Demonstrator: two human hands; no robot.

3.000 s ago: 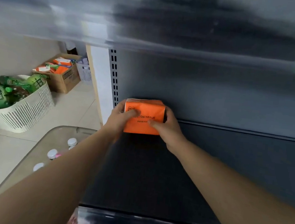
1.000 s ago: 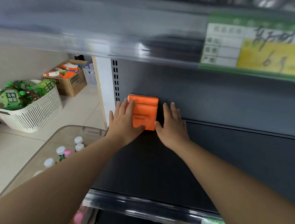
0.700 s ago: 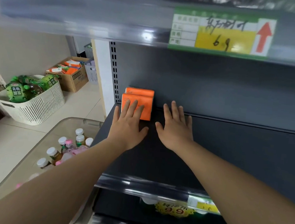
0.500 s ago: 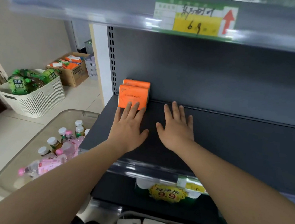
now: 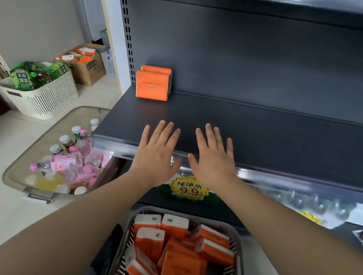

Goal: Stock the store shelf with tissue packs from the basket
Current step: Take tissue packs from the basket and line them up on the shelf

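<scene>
**Hands empty above the shelf edge**

I am holding my left hand [image 5: 157,155] and right hand [image 5: 213,159] flat, fingers spread, gripping nothing. Two orange tissue packs [image 5: 152,85] are standing far left on the shelf [image 5: 266,135]; more are lying in the basket [image 5: 237,268] near me.

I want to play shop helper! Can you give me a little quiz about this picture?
1. True or false: the left hand and right hand are both empty.
2. How many orange tissue packs stand on the dark shelf?
3. Where are the other tissue packs? A) grey basket B) cardboard box C) white basket

Key: 1 true; 2 two, one behind the other in the back left corner; 3 A.
</scene>
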